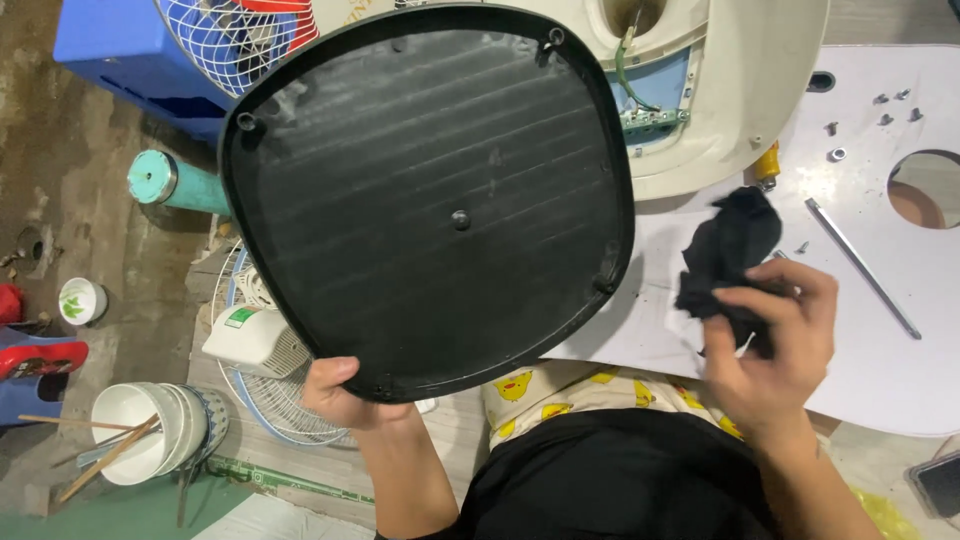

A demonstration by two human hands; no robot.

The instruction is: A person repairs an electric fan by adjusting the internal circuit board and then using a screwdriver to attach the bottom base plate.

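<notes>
- The left hand (345, 392) pinches the near rim of a black plastic base plate (430, 195), thumb over the edge and fingers hidden behind, holding it tilted up with its ribbed face toward the camera.
- The right hand (775, 345) is closed around a crumpled black rag (728, 252), fingers curled on its lower part while the rest bunches above the knuckles.
- The rag sits just to the right of the plate's edge, not touching it.
- The plate's ribs look dusty and streaked; wiping along the grooves rather than across them, with the left hand's grip kept firm near the rim, would likely clean them best.
- Beyond the right hand, on the white surface (900, 330), lie a thin metal rod (862, 267) and loose screws (885, 108).
- Above the plate's far edge is a cream appliance housing (745, 90) with exposed wiring.
- Left of the left hand, on the floor, lie a fan guard (262, 385) and stacked bowls (150, 430) with chopsticks.
</notes>
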